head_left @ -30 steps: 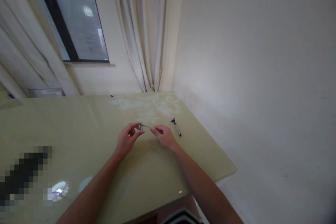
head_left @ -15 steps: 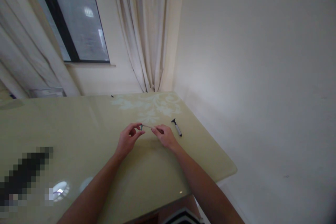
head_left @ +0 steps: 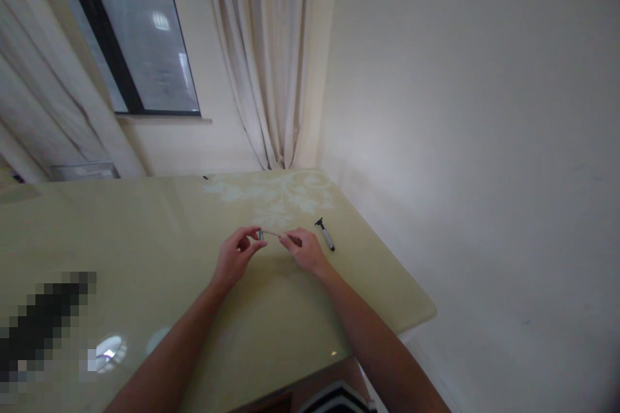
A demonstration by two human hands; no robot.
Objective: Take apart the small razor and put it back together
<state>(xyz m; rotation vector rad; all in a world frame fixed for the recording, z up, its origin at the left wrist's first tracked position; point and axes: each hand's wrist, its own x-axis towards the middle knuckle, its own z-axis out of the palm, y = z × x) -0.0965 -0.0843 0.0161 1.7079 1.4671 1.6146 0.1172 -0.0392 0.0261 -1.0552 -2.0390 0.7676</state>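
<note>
Between thumb and fingertips, my left hand (head_left: 237, 254) pinches a small narrow rectangular piece (head_left: 260, 235), held upright, that looks like a razor blade head. My right hand (head_left: 303, 248) is closed on a thin pale stick (head_left: 272, 233), which points left. The stick's tip reaches the top of the small piece; whether they touch I cannot tell. Most of the stick's other end is hidden in my right fingers. Just right of that hand, a razor (head_left: 325, 234) with a grey handle and black T-shaped top lies on the table.
Both hands are above a glossy pale green table (head_left: 387, 290) with a white floral pattern at its far end. A tiny dark object (head_left: 205, 177) lies by the far edge. A pixelated dark shape (head_left: 43, 326) covers the left side. A wall (head_left: 465, 142) borders the right.
The view has shifted very slightly. Both hands keep the same grip and nearly the same position, and the razor lies where it was.
</note>
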